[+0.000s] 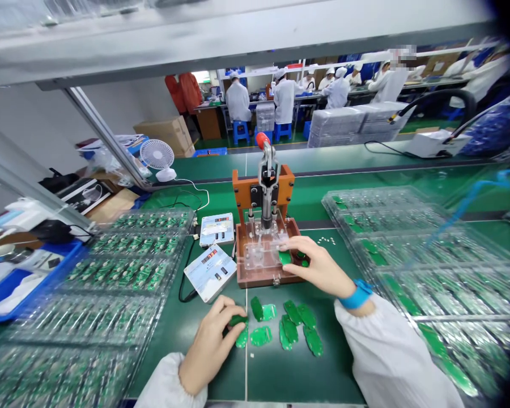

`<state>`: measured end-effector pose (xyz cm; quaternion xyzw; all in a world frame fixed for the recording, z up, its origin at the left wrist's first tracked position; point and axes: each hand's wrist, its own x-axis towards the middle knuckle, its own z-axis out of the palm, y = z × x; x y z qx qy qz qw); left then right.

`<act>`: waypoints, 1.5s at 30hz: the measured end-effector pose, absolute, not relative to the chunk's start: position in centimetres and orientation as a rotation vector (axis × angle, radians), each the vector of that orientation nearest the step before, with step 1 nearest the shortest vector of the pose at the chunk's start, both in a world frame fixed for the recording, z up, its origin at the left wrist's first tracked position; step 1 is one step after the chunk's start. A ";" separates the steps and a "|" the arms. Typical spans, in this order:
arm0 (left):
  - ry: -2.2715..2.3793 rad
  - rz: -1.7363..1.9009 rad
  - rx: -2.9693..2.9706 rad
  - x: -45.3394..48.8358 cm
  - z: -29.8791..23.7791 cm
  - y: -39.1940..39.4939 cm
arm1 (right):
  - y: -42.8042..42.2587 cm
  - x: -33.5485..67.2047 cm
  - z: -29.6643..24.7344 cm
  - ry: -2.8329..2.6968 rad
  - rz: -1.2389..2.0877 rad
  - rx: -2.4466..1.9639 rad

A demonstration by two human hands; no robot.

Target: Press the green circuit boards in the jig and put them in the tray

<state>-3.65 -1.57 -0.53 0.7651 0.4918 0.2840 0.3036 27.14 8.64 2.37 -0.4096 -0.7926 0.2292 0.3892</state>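
Observation:
My left hand (pixel 210 343) rests on the green mat near the front edge, its fingers pinched on a small green circuit board (pixel 238 321). Several more green boards (pixel 284 328) lie loose on the mat just to its right. My right hand (pixel 317 266), with a blue wrist strap (pixel 357 293), reaches onto the brown press fixture (pixel 263 249) and its fingers press a green board (pixel 285 257) against the clear plate. The fixture's red-knobbed lever (pixel 263 141) stands upright.
Clear trays of green boards (pixel 127 266) are stacked at the left, and more clear trays (pixel 412 249) at the right. Two small meter boxes (pixel 210 272) with cables lie left of the fixture. A desk fan (pixel 157 154) stands at the back; other people in white work beyond.

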 end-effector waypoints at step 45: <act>1.453 0.833 2.211 1.0 2.4 13.7 | 10.1 26.3 -0.7 -2.089 0.499 -0.986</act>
